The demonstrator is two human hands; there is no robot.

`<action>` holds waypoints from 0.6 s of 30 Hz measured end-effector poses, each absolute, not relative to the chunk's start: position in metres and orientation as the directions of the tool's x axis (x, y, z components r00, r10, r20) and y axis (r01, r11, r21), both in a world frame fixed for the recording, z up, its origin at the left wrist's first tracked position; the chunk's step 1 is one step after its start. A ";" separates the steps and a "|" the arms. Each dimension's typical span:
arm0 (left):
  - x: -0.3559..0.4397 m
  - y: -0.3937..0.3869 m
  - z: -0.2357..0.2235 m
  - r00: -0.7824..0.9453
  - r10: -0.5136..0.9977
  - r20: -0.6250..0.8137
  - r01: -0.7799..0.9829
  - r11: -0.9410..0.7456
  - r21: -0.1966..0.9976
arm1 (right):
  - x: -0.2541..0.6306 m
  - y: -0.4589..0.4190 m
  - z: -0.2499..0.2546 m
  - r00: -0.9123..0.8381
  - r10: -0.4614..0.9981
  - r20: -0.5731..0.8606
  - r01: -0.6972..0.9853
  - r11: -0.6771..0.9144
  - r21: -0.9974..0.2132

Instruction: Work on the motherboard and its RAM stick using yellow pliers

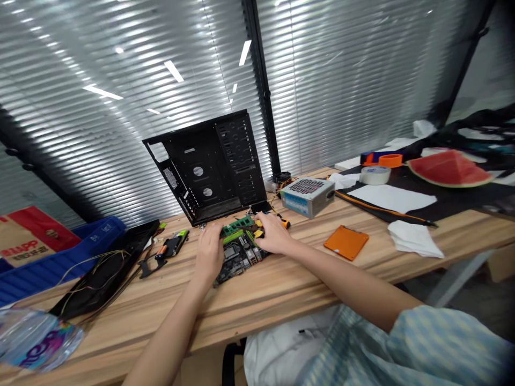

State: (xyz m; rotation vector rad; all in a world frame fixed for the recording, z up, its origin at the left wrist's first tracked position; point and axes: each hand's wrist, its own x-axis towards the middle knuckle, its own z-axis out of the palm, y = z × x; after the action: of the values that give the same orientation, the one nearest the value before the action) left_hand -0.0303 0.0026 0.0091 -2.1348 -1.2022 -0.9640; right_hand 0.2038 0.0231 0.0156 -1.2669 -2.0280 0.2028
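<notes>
A green-board computer motherboard point(237, 254) lies flat on the wooden table point(257, 305), with a green memory module point(237, 226) seated at its far side. My left hand point(209, 252) rests at the module's left end, its fingers on the board. My right hand point(276, 233) curls over the module's right end, hiding that end and some yellow parts. Behind the board stands a black computer case panel point(205, 166), tilted back.
A silver power supply point(308, 197) with loose wires stands to the right, beyond an orange plate point(346, 242). Further right lie a tape roll point(375, 175) and a watermelon wedge point(449, 169). A black panel with wires point(107, 271) and a blue crate point(60, 257) lie left.
</notes>
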 end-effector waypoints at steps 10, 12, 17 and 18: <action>-0.030 0.001 0.011 0.326 0.524 0.787 0.889 -0.452 -0.067 | 0.211 0.027 0.019 -0.312 0.791 0.527 0.734 0.553 -0.395; -0.032 0.001 0.012 0.324 0.527 0.786 0.895 -0.439 -0.074 | 0.212 0.028 0.019 -0.314 0.789 0.527 0.733 0.554 -0.393; -0.034 0.001 0.014 0.353 0.527 0.773 0.872 -0.485 -0.067 | 0.212 0.028 0.019 -0.309 0.788 0.533 0.718 0.561 -0.413; -0.033 0.000 0.014 0.359 0.538 0.762 0.859 -0.509 -0.045 | 0.212 0.028 0.019 -0.313 0.785 0.534 0.713 0.566 -0.414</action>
State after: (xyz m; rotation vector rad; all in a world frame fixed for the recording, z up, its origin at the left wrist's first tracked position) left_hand -0.0332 0.0005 0.0142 -2.1860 -1.2149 -0.9790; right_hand 0.2119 0.0280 0.0194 -1.1944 -2.0855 0.1298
